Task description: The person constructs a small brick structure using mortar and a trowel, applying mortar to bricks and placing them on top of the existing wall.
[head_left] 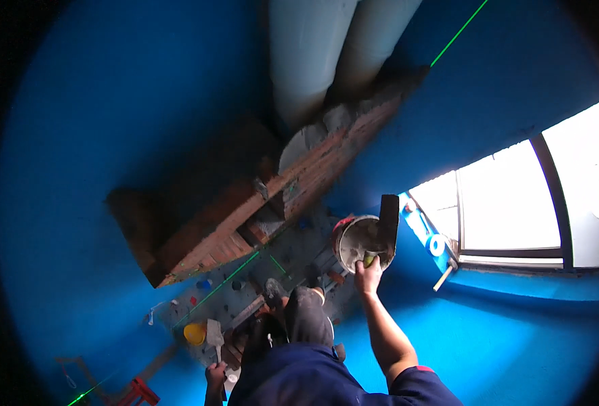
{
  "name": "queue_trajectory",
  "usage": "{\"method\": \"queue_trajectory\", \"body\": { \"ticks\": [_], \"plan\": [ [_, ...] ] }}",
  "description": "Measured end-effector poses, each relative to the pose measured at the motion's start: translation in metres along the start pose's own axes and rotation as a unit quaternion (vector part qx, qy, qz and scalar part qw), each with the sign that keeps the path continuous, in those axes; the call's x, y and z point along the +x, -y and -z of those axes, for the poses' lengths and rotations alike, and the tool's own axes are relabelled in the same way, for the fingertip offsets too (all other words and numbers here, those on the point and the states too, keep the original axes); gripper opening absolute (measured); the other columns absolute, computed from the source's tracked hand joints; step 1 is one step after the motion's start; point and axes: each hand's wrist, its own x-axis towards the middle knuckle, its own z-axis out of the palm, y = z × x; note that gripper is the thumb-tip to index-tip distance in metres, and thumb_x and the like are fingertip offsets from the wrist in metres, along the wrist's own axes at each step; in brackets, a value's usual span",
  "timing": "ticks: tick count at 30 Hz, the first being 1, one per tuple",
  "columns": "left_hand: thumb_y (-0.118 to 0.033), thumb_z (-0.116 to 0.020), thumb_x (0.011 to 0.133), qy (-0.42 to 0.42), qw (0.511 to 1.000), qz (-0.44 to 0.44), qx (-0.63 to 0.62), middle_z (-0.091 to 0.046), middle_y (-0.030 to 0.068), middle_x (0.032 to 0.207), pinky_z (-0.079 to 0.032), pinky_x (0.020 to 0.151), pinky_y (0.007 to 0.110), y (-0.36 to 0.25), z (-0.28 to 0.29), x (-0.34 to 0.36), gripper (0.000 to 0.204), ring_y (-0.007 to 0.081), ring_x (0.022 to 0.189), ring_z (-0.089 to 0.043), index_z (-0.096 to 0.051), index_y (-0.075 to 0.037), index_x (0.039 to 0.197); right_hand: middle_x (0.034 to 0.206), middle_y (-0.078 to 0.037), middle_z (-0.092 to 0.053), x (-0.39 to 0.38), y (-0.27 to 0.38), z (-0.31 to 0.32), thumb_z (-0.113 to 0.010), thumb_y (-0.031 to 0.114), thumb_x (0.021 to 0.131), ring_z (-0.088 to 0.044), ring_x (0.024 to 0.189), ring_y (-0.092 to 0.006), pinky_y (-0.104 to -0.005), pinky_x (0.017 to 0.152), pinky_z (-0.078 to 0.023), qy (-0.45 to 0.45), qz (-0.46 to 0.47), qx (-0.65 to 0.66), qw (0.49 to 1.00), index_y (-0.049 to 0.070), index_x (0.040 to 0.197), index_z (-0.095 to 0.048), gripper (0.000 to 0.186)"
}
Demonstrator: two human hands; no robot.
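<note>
Room: blue walls, red brick wall (259,216).
Right hand (368,274): grips round grey mortar bucket (360,242).
Left hand (215,373): holds steel trowel (215,333).

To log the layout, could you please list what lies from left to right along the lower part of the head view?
Yellow bowl → trowel in the left hand → right hand at the mortar bucket → blue tape roll.

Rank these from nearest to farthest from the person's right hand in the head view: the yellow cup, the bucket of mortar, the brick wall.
From the right hand:
1. Bucket of mortar, just above it, the fingers at its rim.
2. Brick wall, up and to the left.
3. Yellow cup, far left, by the left hand.
</note>
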Motion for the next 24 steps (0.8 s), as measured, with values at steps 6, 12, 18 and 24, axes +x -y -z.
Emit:
{"method": "queue_trajectory", "body": {
  "ticks": [6, 12, 18, 24],
  "plan": [
    [-0.017, -0.060, 0.089, 0.046, 0.995, 0.092, -0.016, -0.042, 0.0000, 0.054, -0.031, 0.038, 0.028, -0.024, 0.000, -0.013, 0.028, 0.0109, 0.041, -0.040, -0.048, -0.006, 0.066, 0.094, -0.018, -0.067, 0.035, -0.153, 0.017, -0.068, 0.034, 0.078, -0.065, 0.089, -0.0359, -0.0421, 0.078, -0.052, 0.216, -0.052, -0.257, 0.941, 0.009, 0.099, -0.065, 0.033],
    [-0.017, -0.061, 0.089, 0.026, 0.980, 0.167, 0.107, -0.044, 0.0016, 0.056, -0.033, 0.038, 0.029, -0.024, 0.004, -0.043, 0.029, 0.0119, 0.042, -0.041, -0.048, -0.007, 0.065, 0.090, -0.017, -0.068, 0.082, -0.176, -0.011, -0.052, 0.021, 0.085, -0.067, 0.086, -0.0337, -0.0435, 0.074, -0.054, 0.295, -0.038, -0.342, 0.892, 0.012, 0.096, -0.062, 0.017],
    [-0.014, -0.059, 0.090, 0.005, 0.949, 0.269, 0.163, -0.040, 0.0031, 0.053, -0.029, 0.037, 0.032, -0.043, -0.018, -0.057, 0.032, 0.0139, 0.039, -0.037, -0.043, -0.007, 0.063, 0.088, -0.015, -0.070, 0.121, -0.224, -0.109, -0.056, 0.017, 0.077, -0.068, 0.085, -0.0340, -0.0427, 0.072, -0.055, 0.232, -0.126, -0.367, 0.892, 0.007, 0.083, -0.069, 0.017],
    [-0.014, -0.061, 0.088, -0.011, 0.953, 0.281, 0.116, -0.042, 0.0037, 0.054, -0.032, 0.037, 0.031, -0.055, -0.047, -0.066, 0.030, 0.0137, 0.042, -0.040, -0.045, -0.007, 0.063, 0.084, -0.017, -0.069, 0.170, -0.249, -0.147, -0.056, 0.021, 0.079, -0.068, 0.082, -0.0334, -0.0418, 0.073, -0.055, 0.364, 0.012, -0.251, 0.897, 0.007, 0.082, -0.072, 0.021]
  ]
}}
